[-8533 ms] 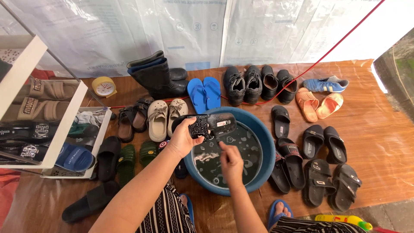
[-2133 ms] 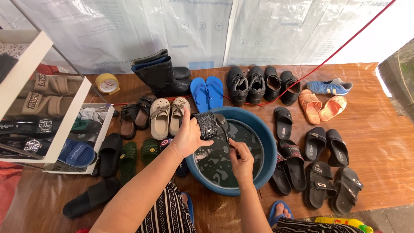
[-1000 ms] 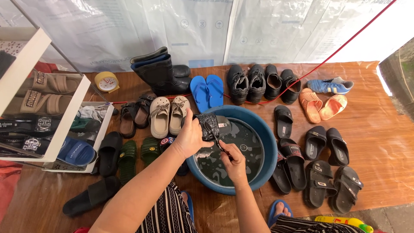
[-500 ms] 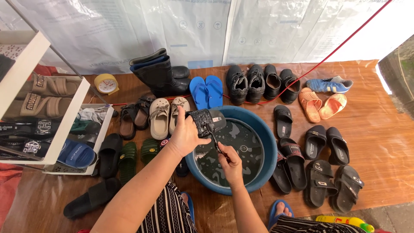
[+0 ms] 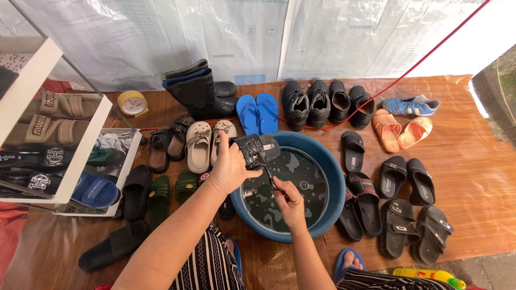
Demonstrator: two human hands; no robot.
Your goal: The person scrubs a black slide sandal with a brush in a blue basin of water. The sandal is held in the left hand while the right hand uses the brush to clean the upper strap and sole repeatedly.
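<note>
While the left hand [image 5: 228,169] grips a black slide sandal [image 5: 254,151] by its strap, fingers wrapped closed around it, the sandal hangs over the blue basin [image 5: 334,177] at about the rim's ten o'clock. The right hand [image 5: 290,201] sits lower, toward six o'clock inside the basin, its fingers pinched shut on a thin dark tool [image 5: 270,180], probably a small brush, whose tip points up at the sandal's underside. Dark water fills the basin.

The step in hand looks like scrubbing this sandal over the water. The next move would call for keeping the sandal steady and tilted toward the brush, so drips fall back into the basin.

Around the basin, the wooden floor [image 5: 484,177] carries rows of footwear: blue flip-flops [image 5: 257,111] at twelve o'clock, beige clogs [image 5: 207,144] at ten, black sandals [image 5: 408,215] at three to four.
</note>
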